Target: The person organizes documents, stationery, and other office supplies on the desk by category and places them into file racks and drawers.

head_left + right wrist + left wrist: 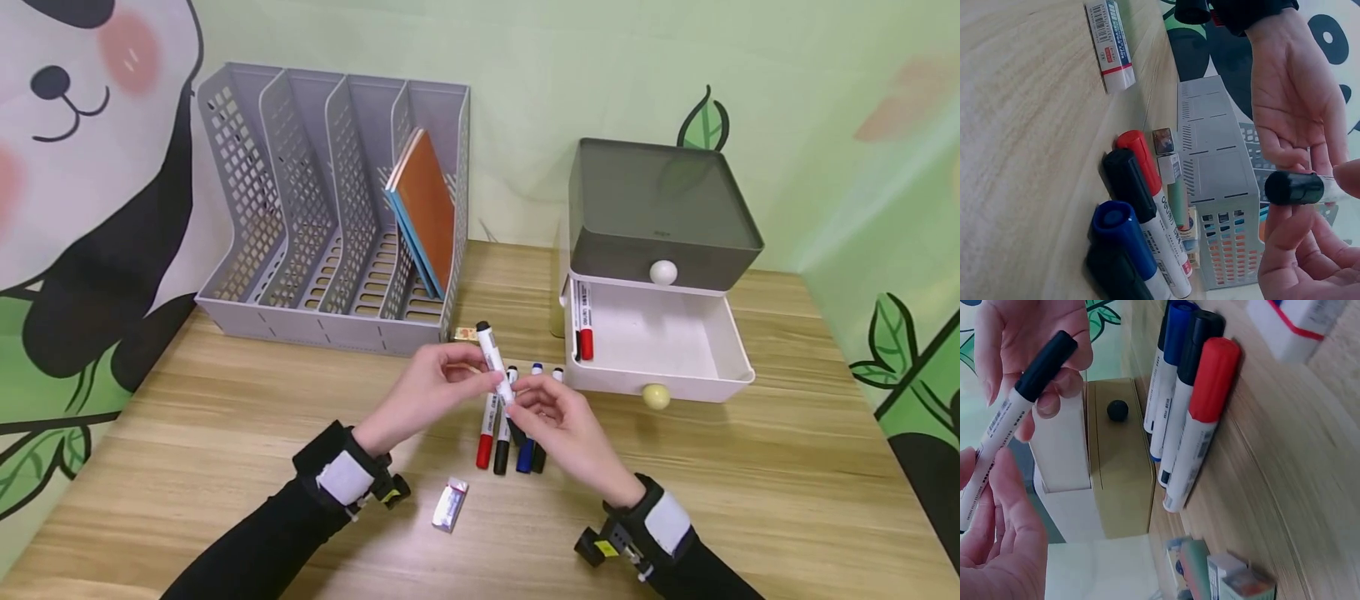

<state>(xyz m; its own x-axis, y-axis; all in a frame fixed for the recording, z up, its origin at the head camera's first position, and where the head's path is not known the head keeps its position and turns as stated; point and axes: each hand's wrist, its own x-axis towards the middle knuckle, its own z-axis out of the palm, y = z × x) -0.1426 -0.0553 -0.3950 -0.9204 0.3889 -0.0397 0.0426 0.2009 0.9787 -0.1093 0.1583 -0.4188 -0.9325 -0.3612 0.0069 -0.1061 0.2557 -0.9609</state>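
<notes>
A white whiteboard marker (pixel 491 354) with a black cap (pixel 1046 365) is held up over the table, slanted. My left hand (pixel 435 383) pinches its barrel between thumb and fingers. At the capped end, the thumb and fingers of my right hand (pixel 562 421) grip the marker; part of the cap is hidden there in the head view. Below the hands lie several more markers side by side, among them a red-capped one (pixel 486 433) and a blue-capped one (pixel 526 456). Nearer me on the table rests a small boxed eraser (pixel 450 504).
A grey file rack (pixel 322 329) with orange and blue notebooks (pixel 427 208) stands at the back left. To the right is a drawer box (pixel 667 192), its lower drawer (pixel 738 358) pulled out with a red-capped marker (pixel 586 333) inside. Small boxes (pixel 1169 165) lie near the rack.
</notes>
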